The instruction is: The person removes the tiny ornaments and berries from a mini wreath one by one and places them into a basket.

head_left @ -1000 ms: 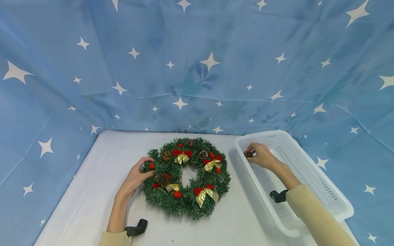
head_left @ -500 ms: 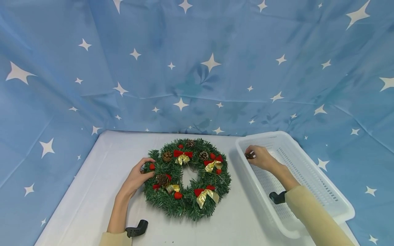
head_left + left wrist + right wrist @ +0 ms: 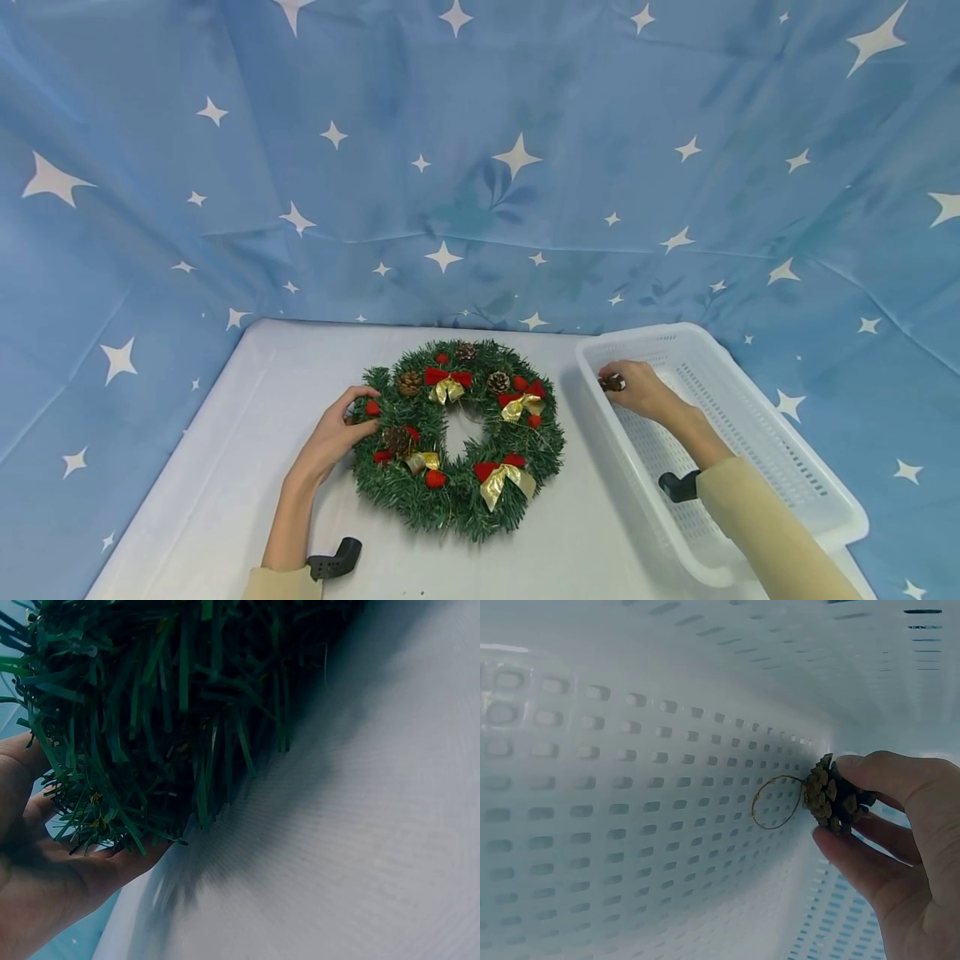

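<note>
A green wreath [image 3: 461, 517] with red-and-gold bows, red berries and pine cones lies on the white table. My left hand [image 3: 330, 433] grips its left edge, thumb and fingers spread around the sprigs; in the left wrist view, greenery [image 3: 165, 712] hides part of the fingers. On the right, my right hand [image 3: 637, 390] is inside a white perforated basket [image 3: 630, 458], close to its left wall. Between thumb and fingers it pinches a small brown pine cone [image 3: 829, 795]. From the cone a thin gold loop [image 3: 754, 806] sticks out toward the basket's holed wall.
The basket's raised rim [image 3: 840, 500] runs around my right forearm. White tabletop [image 3: 585, 533] shows between wreath and basket. Behind the table hangs a blue cloth [image 3: 450, 200] with white stars. A black wrist device [image 3: 337, 560] sits on each wrist.
My right hand has sunk slightly inside the basket with the pine cone, which shows at a slightly different angle. My left hand keeps its grip on the wreath. The head view has shifted a little.
</note>
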### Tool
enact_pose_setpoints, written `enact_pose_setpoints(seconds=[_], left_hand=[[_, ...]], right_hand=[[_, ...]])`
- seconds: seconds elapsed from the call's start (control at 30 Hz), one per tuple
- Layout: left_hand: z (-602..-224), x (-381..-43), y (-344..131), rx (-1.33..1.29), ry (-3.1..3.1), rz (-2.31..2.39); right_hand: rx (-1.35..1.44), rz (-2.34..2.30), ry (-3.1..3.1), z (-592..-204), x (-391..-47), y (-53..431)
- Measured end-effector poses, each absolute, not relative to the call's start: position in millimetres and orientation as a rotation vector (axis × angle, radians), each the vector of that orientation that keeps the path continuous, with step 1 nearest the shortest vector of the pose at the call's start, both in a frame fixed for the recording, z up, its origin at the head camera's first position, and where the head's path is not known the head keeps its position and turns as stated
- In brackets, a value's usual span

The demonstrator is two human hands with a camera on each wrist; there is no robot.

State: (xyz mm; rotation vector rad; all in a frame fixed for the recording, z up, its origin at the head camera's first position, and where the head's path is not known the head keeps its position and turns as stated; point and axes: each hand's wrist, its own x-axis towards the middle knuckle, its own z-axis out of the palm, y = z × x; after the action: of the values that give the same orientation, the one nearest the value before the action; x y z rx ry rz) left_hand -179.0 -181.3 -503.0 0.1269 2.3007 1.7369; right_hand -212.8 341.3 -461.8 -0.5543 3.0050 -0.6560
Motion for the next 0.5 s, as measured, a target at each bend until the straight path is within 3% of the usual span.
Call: enact_pose_setpoints(seconds=[0.5], left_hand=[[-504.1, -178.1, -181.1, 0.109, 2.285, 1.737]], right_hand=[[-0.522, -0.623, 2.991, -460.6, -212.1, 342.4]])
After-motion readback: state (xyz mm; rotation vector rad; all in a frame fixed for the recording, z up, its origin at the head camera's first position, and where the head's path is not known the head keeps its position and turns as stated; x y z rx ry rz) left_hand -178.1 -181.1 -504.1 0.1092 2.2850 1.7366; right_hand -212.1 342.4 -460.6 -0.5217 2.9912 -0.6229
